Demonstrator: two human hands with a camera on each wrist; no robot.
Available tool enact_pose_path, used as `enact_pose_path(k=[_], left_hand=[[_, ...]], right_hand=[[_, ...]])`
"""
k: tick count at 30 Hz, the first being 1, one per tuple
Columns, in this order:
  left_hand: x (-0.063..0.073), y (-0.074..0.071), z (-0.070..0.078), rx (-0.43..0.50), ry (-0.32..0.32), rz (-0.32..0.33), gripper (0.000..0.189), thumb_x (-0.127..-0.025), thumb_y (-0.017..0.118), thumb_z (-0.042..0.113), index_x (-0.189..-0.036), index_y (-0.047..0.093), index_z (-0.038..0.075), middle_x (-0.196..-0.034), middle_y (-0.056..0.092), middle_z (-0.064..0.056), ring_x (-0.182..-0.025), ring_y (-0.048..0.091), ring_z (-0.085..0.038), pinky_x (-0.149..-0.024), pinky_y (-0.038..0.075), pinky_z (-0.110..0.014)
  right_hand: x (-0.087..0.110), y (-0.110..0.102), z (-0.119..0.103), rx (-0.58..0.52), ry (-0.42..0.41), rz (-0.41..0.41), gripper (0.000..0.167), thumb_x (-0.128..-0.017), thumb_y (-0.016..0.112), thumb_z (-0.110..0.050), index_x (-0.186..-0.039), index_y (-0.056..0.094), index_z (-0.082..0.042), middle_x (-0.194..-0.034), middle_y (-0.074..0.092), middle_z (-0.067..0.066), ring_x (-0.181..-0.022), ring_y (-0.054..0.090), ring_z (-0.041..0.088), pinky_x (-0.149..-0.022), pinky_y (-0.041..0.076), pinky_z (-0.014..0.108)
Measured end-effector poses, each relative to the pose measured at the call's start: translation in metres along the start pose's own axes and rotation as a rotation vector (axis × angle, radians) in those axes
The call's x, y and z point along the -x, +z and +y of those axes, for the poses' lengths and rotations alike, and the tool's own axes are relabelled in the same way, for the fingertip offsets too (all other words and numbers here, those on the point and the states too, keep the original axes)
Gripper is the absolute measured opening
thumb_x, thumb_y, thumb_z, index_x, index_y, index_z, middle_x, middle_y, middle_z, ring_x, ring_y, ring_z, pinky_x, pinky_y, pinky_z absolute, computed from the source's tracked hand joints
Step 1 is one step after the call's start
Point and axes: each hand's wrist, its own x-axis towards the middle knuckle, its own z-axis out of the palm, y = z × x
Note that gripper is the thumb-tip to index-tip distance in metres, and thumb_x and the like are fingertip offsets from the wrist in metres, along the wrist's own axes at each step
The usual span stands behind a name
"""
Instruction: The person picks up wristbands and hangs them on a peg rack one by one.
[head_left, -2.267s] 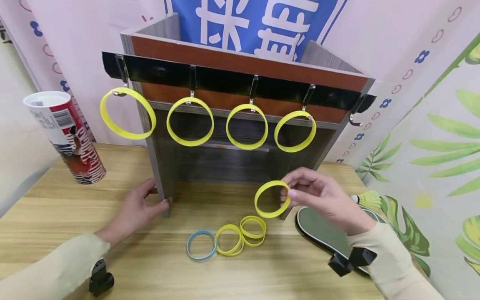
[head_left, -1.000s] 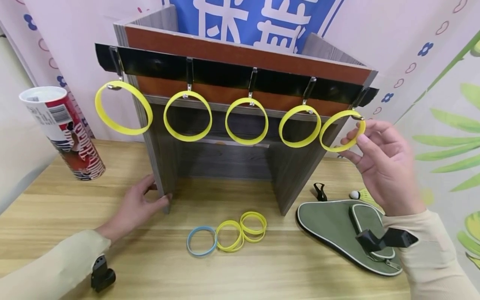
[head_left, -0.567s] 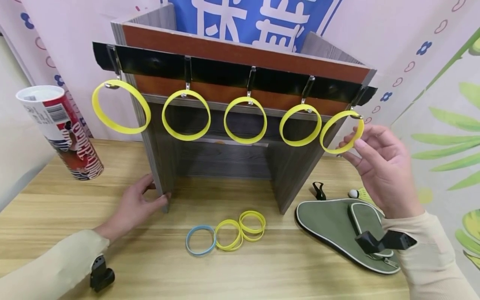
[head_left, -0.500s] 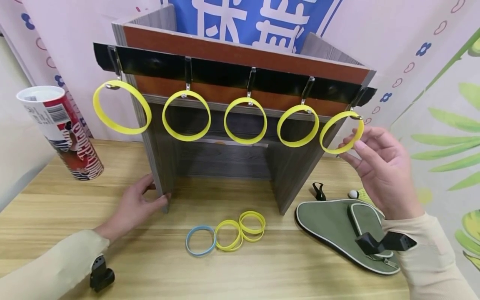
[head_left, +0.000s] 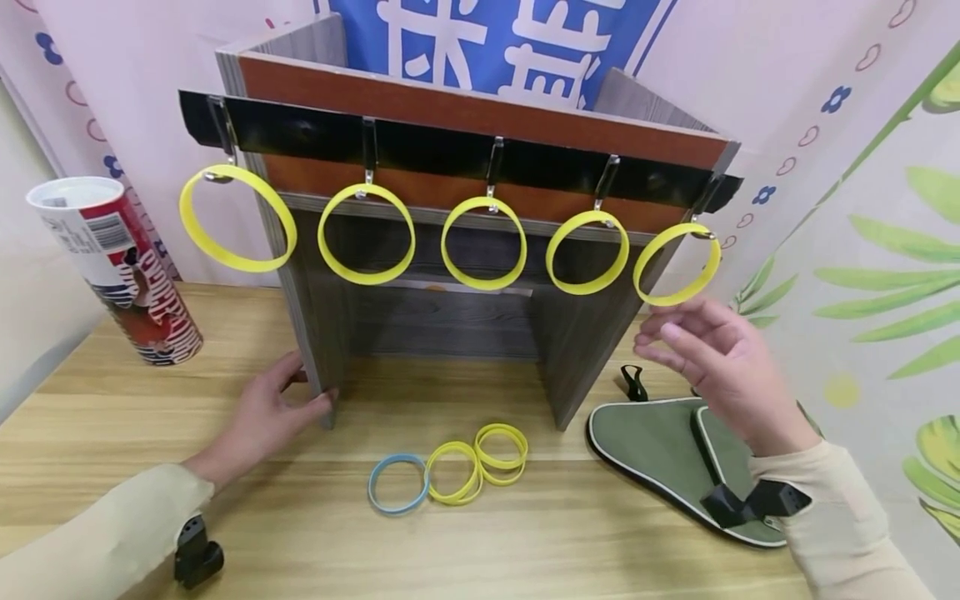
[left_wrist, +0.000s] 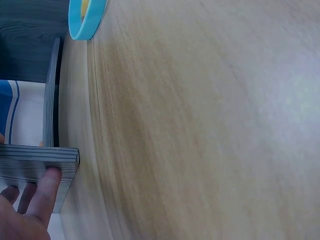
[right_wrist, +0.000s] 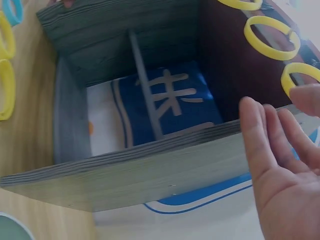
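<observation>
My left hand [head_left: 258,421] holds the lower edge of the left side panel of a grey wooden cabinet [head_left: 318,333], thumb on its front edge; the left wrist view shows the fingers [left_wrist: 45,195] against the panel. Five-hook black rail [head_left: 435,148] crosses the cabinet's red-brown front board. A yellow silicone wristband hangs from each hook, the rightmost wristband [head_left: 671,301] just above my right hand [head_left: 720,367]. That hand holds nothing, its fingers loosely bent, apart from the band. On the table lie a blue wristband [head_left: 397,510] and several yellow wristbands [head_left: 453,502] in overlapping pairs.
A red and white cardboard snack can [head_left: 142,275] stands left of the cabinet. On the right, beneath my right forearm, lies a green zipped paddle case [head_left: 648,433] with a black strap loop [head_left: 633,385]. A printed curtain [head_left: 825,167] hangs behind.
My right hand carried a yellow wristband up to the rightmost hook, let go of it there, and has dropped down and left. The left hand has stayed on the panel.
</observation>
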Motion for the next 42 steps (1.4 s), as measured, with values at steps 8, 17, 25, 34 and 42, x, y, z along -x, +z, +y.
enact_pose_path(k=[8, 17, 25, 34, 42], left_hand=[[0.0, -0.001, -0.003, -0.015, -0.009, -0.016, 0.058, -0.093, 0.077, 0.013, -0.147, 0.057, 0.005, -0.133, 0.069, -0.022, -0.101, 0.05, 0.015, -0.085, 0.052, -0.022], [0.001, 0.0, 0.0, 0.002, 0.004, -0.008, 0.055, -0.093, 0.076, 0.011, -0.145, 0.058, 0.005, -0.133, 0.07, -0.021, -0.101, 0.051, 0.015, -0.086, 0.053, -0.023], [-0.002, 0.004, 0.002, 0.011, 0.02, -0.01, 0.055, -0.093, 0.076, 0.011, -0.144, 0.059, 0.006, -0.132, 0.07, -0.019, -0.102, 0.052, 0.01, -0.086, 0.055, -0.027], [-0.002, 0.001, 0.003, 0.017, 0.026, 0.018, 0.055, -0.091, 0.075, 0.007, -0.144, 0.06, 0.004, -0.128, 0.072, -0.02, -0.099, 0.053, 0.014, -0.089, 0.048, -0.016], [0.002, 0.0, 0.001, 0.001, -0.007, 0.003, 0.055, -0.092, 0.076, 0.01, -0.144, 0.059, 0.005, -0.13, 0.071, -0.02, -0.1, 0.053, 0.011, -0.087, 0.054, -0.026]], right_hand=[[0.007, 0.02, 0.025, 0.246, 0.199, -0.232, 0.021, -0.104, 0.054, 0.005, -0.124, 0.058, 0.01, -0.11, 0.076, 0.005, -0.1, 0.077, 0.016, -0.091, 0.063, 0.035], [0.001, 0.063, 0.073, 0.285, 0.391, -0.362, 0.028, -0.103, 0.064, -0.008, -0.126, 0.061, 0.007, -0.111, 0.068, 0.021, -0.098, 0.073, 0.013, -0.091, 0.063, 0.04], [-0.01, 0.095, 0.105, 0.315, 0.431, -0.459, 0.032, -0.102, 0.065, -0.008, -0.125, 0.061, 0.013, -0.111, 0.068, 0.03, -0.096, 0.071, 0.018, -0.09, 0.063, 0.038], [-0.021, 0.135, 0.132, 0.357, 0.418, -0.578, 0.028, -0.103, 0.062, -0.006, -0.124, 0.062, 0.012, -0.11, 0.071, 0.032, -0.096, 0.075, 0.035, -0.085, 0.063, 0.028], [-0.019, 0.159, 0.147, 0.617, 0.361, -0.598, 0.019, -0.1, 0.067, -0.013, -0.113, 0.071, 0.0, -0.097, 0.077, 0.01, -0.081, 0.063, -0.003, -0.08, 0.054, 0.016]])
